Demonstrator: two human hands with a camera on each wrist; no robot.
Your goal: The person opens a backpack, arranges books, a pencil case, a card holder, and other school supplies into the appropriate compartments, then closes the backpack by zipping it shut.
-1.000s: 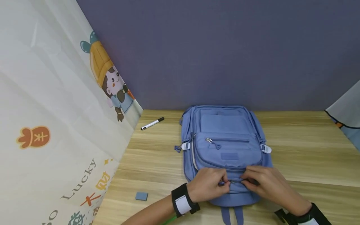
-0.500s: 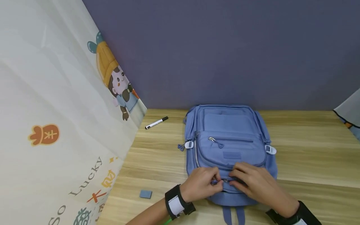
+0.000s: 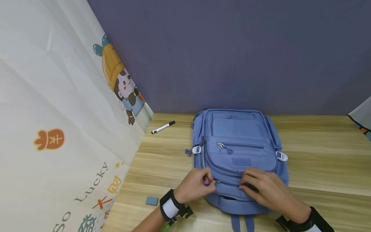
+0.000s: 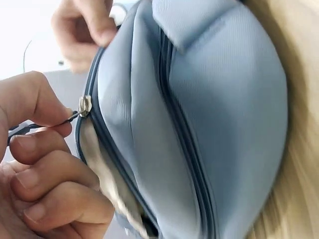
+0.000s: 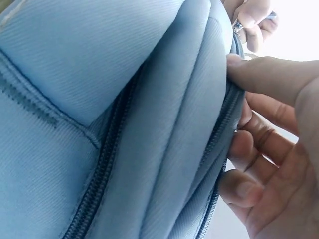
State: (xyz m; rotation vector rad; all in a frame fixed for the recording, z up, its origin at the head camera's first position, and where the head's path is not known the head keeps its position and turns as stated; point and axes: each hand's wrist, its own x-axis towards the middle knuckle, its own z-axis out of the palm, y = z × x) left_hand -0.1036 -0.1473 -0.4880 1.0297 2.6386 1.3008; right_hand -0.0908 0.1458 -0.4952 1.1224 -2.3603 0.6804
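Note:
A blue backpack (image 3: 242,129) lies on the wooden table with its front pockets facing up. My left hand (image 3: 195,185) pinches the cord of a zipper pull (image 4: 75,115) at the left side of a lower front pocket. In the left wrist view, the metal zipper slider (image 4: 85,105) sits on the dark zipper track. The zipper is joined on the side toward my right hand; on the other side it gapes, showing beige lining (image 4: 107,174). My right hand (image 3: 266,190) pinches the pocket fabric beside the zipper, thumb on top in the right wrist view.
A black-and-white marker (image 3: 163,127) lies left of the backpack, near the back. A small blue-grey block (image 3: 152,200) rests at the front left. A printed white curtain (image 3: 72,96) borders the table's left side, and a dark panel (image 3: 232,54) stands behind.
My left hand has drawn the zipper pull leftward along the lower pocket, away from my right hand. My right hand has shifted slightly left on the backpack and keeps its pinch. The head view has shifted a little.

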